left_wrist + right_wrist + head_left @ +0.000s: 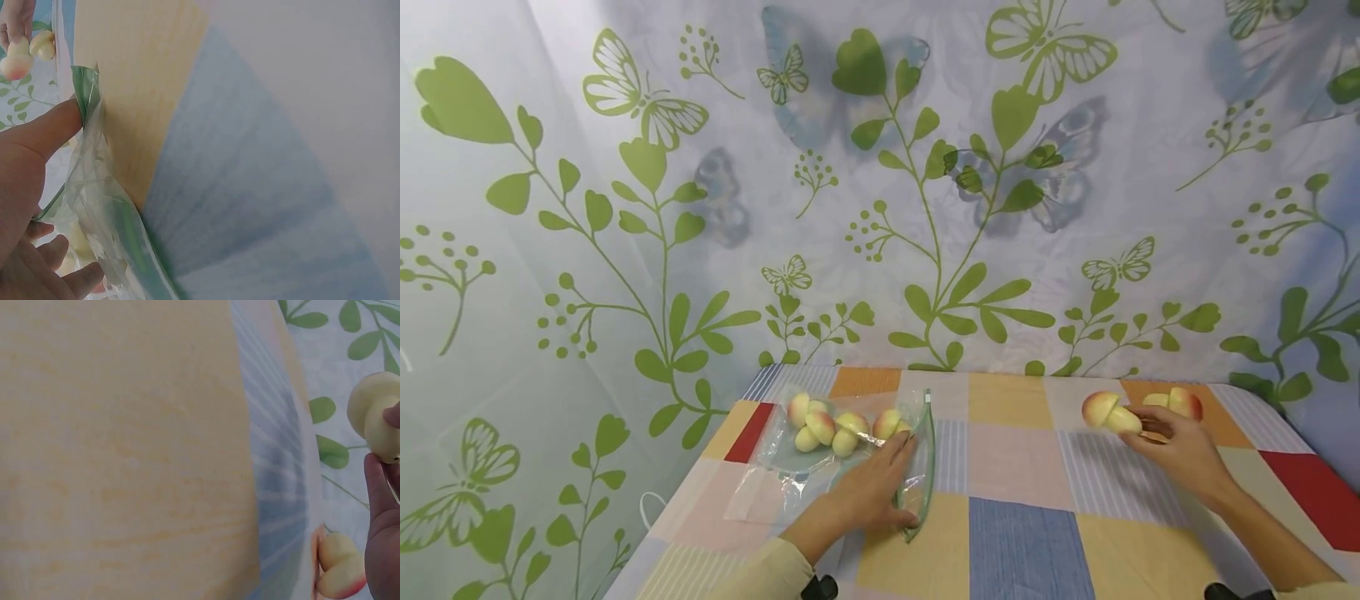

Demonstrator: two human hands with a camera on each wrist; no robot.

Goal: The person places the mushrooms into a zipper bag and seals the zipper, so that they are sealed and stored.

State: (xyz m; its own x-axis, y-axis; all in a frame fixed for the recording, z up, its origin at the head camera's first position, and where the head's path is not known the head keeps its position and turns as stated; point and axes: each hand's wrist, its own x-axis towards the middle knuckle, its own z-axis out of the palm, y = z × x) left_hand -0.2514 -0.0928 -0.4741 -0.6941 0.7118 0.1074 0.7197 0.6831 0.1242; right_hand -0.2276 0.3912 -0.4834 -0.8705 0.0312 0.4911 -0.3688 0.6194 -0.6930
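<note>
A clear zip bag (775, 492) with a green zip edge (929, 467) lies on the left of the table. Several toy mushrooms (820, 427), yellow with reddish caps, are inside it. My left hand (868, 487) rests on the bag near its mouth, fingers spread from the thumb. In the left wrist view the thumb (59, 128) touches the green edge, with the other fingers lower on the plastic. Over at the right, my right hand (1183, 450) pinches a toy mushroom (1105, 410) by its stem. Just behind that hand is another toy mushroom (1186, 403).
A patchwork tablecloth (1015, 458) covers the table. Behind it hangs a pale curtain (820, 225) printed with green leaves and butterflies, close to the table's far edge. Along the left side a white cord loop (651, 502) shows.
</note>
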